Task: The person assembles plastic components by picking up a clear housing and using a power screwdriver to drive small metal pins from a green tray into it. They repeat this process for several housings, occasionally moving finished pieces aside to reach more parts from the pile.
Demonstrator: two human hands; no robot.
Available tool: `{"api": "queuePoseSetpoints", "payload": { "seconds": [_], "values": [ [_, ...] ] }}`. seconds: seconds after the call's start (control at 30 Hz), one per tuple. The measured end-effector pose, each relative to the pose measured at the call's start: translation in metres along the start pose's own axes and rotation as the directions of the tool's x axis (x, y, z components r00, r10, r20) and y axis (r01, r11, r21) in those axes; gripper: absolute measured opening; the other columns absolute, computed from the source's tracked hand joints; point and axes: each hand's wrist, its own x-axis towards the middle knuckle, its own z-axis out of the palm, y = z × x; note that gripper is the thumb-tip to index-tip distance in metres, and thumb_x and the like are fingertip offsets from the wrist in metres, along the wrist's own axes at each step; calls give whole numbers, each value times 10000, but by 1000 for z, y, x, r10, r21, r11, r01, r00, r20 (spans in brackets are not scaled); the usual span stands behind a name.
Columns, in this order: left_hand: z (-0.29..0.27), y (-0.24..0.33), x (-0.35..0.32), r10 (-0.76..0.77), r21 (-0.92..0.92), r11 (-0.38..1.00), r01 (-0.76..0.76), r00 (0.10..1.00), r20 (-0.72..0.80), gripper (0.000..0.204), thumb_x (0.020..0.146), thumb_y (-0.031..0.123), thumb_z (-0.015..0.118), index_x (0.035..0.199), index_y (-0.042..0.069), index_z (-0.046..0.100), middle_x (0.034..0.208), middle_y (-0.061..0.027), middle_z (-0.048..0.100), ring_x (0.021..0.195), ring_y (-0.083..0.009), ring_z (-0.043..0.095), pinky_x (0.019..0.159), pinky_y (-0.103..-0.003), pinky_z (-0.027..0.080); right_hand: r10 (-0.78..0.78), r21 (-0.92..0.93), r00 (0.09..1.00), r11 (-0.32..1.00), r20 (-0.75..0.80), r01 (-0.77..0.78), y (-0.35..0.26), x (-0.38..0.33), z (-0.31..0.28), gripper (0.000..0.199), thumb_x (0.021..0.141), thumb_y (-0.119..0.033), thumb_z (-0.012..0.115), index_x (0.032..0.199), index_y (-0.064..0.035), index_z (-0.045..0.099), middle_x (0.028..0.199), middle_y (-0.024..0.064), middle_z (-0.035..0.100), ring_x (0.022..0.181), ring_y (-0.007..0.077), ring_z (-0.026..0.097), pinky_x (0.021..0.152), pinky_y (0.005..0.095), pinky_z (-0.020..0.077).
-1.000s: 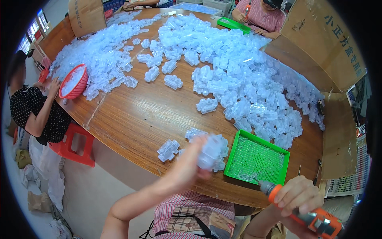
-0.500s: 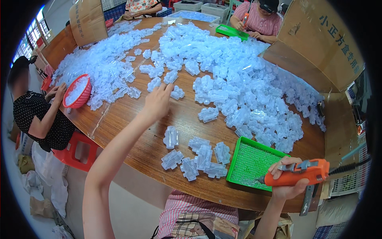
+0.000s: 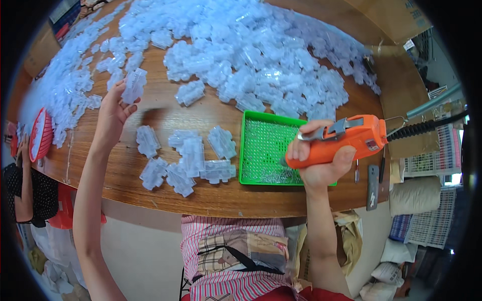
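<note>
My left hand (image 3: 116, 109) is raised over the table and pinches a clear plastic part (image 3: 134, 86), a knobby see-through casing, between thumb and fingers. In my right hand (image 3: 321, 165) is an orange electric screwdriver (image 3: 346, 143) with a metal lever on top. Its tip points left and down over the green tray (image 3: 243, 150), which has a perforated bottom and holds many small metal screws (image 3: 276, 173); whether the tip touches them I cannot tell. Between my hands, several clear plastic parts (image 3: 192, 157) lie in a loose cluster on the table.
A large heap of clear plastic parts (image 3: 251, 55) covers the far table (image 3: 120, 193). A black cable (image 3: 416, 128) runs from the screwdriver to the right. A dark phone-like object (image 3: 372, 186) lies near the right edge. At left, a co-worker's arm (image 3: 25, 175) is beside a red basket (image 3: 42, 135).
My left hand has picked up one clear plastic part and lifted it. My right hand still grips the screwdriver, now held over the tray's right side. The view has turned down and right.
</note>
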Motion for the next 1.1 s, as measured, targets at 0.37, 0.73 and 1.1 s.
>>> {"api": "queuePoseSetpoints", "payload": {
  "seconds": [0.37,0.73,1.1],
  "values": [
    [133,13,-118,-513,333,858,391,674,532,482,881,138,646,1295,44,416,1051,-69,598,859,-97,586,685,-240,516,-18,84,999,996,40,15,28,-6,6,849,754,-815,415,896,16,518,549,39,453,474,141,437,460,285,380],
    [164,-40,-146,25,507,741,-440,773,634,378,852,180,669,1160,40,501,1172,-154,400,893,-310,565,723,-393,496,-31,94,999,995,45,26,30,-4,5,842,764,-802,419,915,18,533,551,38,461,474,142,432,463,286,383],
    [163,-66,-139,26,406,870,-281,847,530,400,764,141,767,1137,92,627,1158,-56,561,769,-67,551,518,-204,446,-223,303,939,943,261,140,-42,-15,7,796,762,-785,471,1001,-30,547,610,14,537,579,147,515,448,279,415]
  ]
}}
